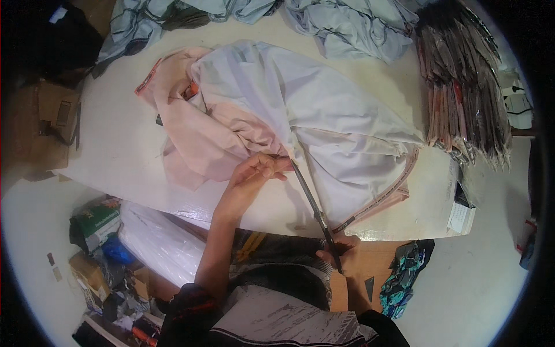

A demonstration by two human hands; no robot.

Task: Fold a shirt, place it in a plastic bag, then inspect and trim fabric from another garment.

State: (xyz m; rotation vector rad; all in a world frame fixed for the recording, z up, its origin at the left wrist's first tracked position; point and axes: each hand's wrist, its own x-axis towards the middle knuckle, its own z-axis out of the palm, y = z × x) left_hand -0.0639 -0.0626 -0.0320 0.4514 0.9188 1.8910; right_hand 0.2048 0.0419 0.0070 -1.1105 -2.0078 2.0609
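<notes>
A garment lies spread on the white table, with a pale pink side (202,130) to the left and a white side (341,115) to the right. Along its right edge runs a patterned band (381,196). My left hand (257,170) is closed in a pinch at the seam, where pink meets white, and grips the cloth there. Long dark scissors (309,199) are held in my right hand (344,248) at the table's front edge. Their tips reach up to the seam beside my left fingers; whether the blades are apart I cannot tell.
Grey-blue garments (352,29) are heaped along the back of the table (115,133). A tall stack of plastic-wrapped packages (457,87) stands at the right. Cardboard boxes (43,121) sit at the left, and a clear plastic bundle (165,243) lies below the front edge.
</notes>
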